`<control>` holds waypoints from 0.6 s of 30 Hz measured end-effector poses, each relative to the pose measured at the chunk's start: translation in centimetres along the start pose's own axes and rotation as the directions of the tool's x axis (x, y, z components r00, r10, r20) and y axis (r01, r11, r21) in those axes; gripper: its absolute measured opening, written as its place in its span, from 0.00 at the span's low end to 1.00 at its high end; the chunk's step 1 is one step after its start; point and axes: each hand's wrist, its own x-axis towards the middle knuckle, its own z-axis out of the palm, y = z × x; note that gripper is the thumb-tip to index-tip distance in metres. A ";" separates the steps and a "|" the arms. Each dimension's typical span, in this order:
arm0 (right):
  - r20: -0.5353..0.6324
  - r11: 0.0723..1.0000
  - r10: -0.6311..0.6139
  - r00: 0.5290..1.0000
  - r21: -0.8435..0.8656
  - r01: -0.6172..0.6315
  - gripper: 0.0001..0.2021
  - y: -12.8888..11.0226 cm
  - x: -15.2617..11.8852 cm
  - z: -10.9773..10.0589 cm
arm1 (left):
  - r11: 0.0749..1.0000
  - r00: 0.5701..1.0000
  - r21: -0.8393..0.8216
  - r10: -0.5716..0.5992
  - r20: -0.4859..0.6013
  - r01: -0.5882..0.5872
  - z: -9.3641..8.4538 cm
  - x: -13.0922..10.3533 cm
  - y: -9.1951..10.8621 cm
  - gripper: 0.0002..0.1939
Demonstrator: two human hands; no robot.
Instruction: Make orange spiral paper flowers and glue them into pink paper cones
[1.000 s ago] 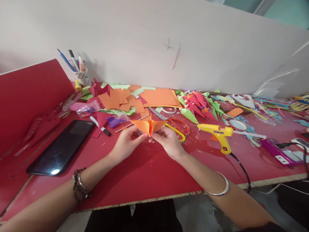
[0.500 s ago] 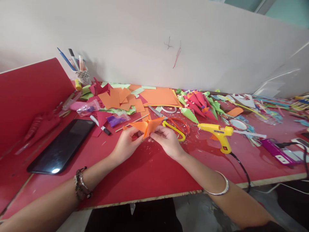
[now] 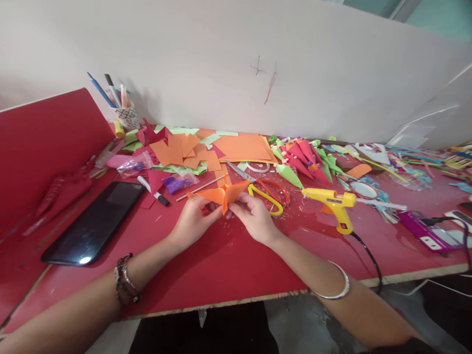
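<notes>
A folded orange paper (image 3: 225, 193) with pointed flaps spreads between my two hands above the red table. My left hand (image 3: 193, 220) pinches its left side near the lower point. On the other side my right hand (image 3: 254, 216) grips the paper with thumb and fingers. Just behind my right hand lie scissors (image 3: 271, 200) with yellow and red handles. A thin wooden stick (image 3: 201, 188) rests behind the paper, close to my left hand.
A black phone (image 3: 96, 223) lies at the left, a marker (image 3: 154, 191) beside it. Cut paper (image 3: 177, 149) and paper cones (image 3: 300, 157) line the back. On the right are a yellow glue gun (image 3: 337, 204) and a purple power strip (image 3: 429, 233).
The orange paper has changed shape slightly, its left flap now spread lower and farther left over my left hand. Both hands have barely moved and still hold it.
</notes>
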 end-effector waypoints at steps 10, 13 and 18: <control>-0.050 0.990 -0.087 0.995 0.107 0.092 0.08 -0.1 0.1 0.2 | 0.999 1.000 -0.050 0.015 -0.010 -0.015 0.1 0.1 -0.3 0.08; -0.054 0.990 -0.078 0.995 0.112 0.084 0.07 -0.4 0.1 0.2 | 0.995 1.000 -0.099 0.022 -0.022 -0.024 0.1 0.1 0.0 0.06; -0.126 0.981 -0.089 0.988 0.158 0.108 0.16 -0.6 0.3 -0.1 | 0.986 0.999 -0.156 -0.049 0.018 0.051 0.1 0.0 0.4 0.11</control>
